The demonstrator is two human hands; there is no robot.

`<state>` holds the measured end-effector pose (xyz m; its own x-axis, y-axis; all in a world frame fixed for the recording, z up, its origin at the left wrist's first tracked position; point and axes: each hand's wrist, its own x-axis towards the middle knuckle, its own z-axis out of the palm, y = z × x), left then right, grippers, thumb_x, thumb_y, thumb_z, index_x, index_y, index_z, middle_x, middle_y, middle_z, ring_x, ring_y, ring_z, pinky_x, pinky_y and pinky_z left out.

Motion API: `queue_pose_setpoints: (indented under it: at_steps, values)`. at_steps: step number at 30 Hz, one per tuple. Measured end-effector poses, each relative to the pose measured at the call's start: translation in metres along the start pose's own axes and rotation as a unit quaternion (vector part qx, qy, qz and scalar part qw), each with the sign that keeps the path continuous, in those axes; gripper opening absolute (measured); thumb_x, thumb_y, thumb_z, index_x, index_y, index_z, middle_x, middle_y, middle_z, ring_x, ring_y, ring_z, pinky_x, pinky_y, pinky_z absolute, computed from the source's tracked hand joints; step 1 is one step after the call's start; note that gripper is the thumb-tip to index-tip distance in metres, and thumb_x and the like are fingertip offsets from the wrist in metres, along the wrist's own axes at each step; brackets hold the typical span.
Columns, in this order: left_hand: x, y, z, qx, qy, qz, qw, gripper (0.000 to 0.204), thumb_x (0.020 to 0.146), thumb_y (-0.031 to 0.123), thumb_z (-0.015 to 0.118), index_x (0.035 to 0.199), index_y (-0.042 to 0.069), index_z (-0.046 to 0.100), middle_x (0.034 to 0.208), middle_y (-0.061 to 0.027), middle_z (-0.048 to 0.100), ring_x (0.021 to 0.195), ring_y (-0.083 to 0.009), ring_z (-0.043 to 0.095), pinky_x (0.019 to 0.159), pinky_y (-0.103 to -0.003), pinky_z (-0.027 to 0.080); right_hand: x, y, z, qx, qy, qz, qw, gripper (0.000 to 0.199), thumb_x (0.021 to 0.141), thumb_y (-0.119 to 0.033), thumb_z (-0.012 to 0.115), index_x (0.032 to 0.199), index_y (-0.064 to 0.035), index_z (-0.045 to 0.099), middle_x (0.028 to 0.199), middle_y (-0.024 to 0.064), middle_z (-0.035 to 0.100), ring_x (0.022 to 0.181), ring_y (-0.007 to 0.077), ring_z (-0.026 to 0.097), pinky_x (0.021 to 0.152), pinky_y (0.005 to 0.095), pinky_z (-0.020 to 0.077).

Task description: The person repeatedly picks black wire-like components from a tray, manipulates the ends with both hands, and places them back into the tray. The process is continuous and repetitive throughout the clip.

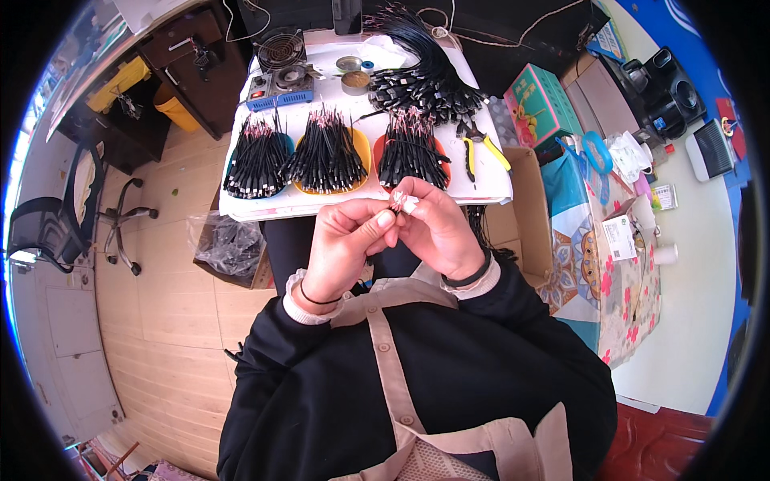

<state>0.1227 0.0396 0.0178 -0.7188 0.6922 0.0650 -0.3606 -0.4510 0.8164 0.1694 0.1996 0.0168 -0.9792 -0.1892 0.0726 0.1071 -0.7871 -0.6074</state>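
Just beyond the near edge of the white table [241, 207], my left hand [341, 236] and my right hand [443, 232] meet fingertip to fingertip. Between them they pinch black cable ends with thin pinkish-white wires [399, 199] fanned out at the top. How many cables are held is hidden by the fingers. A white scrap [411, 204] shows at my right fingertips; what it is cannot be made out. Beyond my hands, black cables with bare wire ends lie in a blue bundle holder [289, 144], a yellow tray [365, 152] and an orange-red tray [443, 148].
Yellow-handled wire strippers [479, 152] lie at the table's right. A large heap of black cables [425, 88] sits behind. At the back left stand a blue solder pot [281, 96] and a fan [281, 50], near an open tin [355, 82]. A cardboard box [529, 216] stands at right.
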Motion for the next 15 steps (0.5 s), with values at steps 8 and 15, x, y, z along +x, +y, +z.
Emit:
queue_pose_setpoints:
  at_steps: [8,15]
  values:
    - [0.0,0.001,-0.005,0.021,-0.017,-0.023,0.999,0.015,0.095,0.005,0.058,0.101,-0.005,0.068,0.073,-0.0029,0.063,0.056,-0.0019,0.04,0.048,-0.017,0.028,-0.002,-0.008,0.003,-0.141,0.011,-0.045,0.989,0.017,0.096,-0.012,0.06,0.108,-0.0026,0.054,0.093,0.0019,0.058,0.085,0.0115,0.058,0.078,0.0257,0.0501]
    - [-0.001,0.0,-0.002,0.044,0.002,0.024,0.999,0.014,0.095,0.006,0.061,0.101,-0.004,0.068,0.075,-0.003,0.064,0.063,-0.0032,0.052,0.052,-0.015,0.035,0.003,0.001,-0.01,0.01,-0.014,0.064,0.998,0.025,0.097,-0.02,0.057,0.115,-0.0039,0.05,0.093,0.0044,0.059,0.079,0.0135,0.061,0.077,0.0287,0.05]
